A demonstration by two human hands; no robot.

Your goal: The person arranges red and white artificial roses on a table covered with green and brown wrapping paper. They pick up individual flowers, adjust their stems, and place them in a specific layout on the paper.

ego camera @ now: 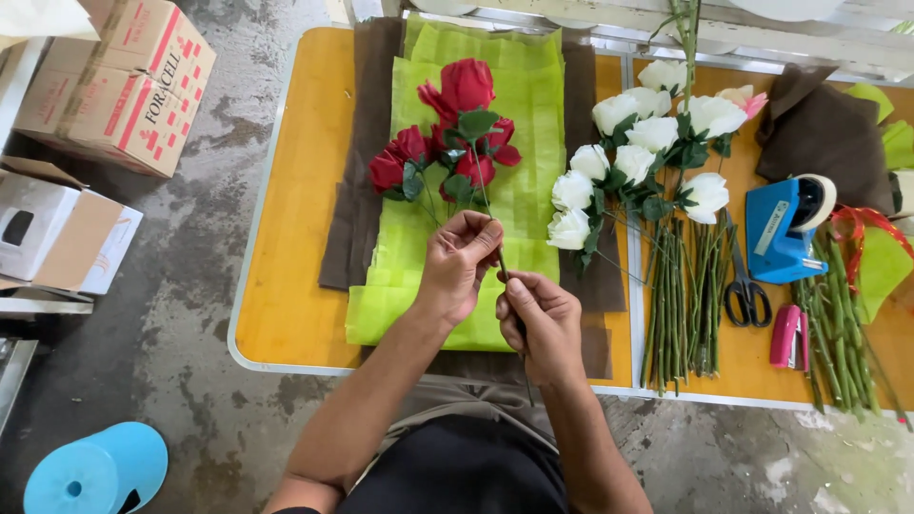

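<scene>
The orange worktop (286, 286) filled most of the view, with sheets of lime-green wrapping paper (533, 114) spread over brown paper (354, 219) near its middle. At three o'clock from the green sheets lay a cluster of white roses (633, 157), their long green stems (678, 305) running toward six o'clock. Farther toward three o'clock stood a blue tape dispenser (785, 228), with black scissors (745, 290) at its seven o'clock and a pink stapler (789, 336) below it. A bunch of red roses (447, 133) rested on the green paper — its thin stems gathered toward six o'clock. The left hand (455, 266) had its fingers closed around those stems, and the right hand (541, 319), at its four o'clock, pinched the stem ends lower down.
</scene>
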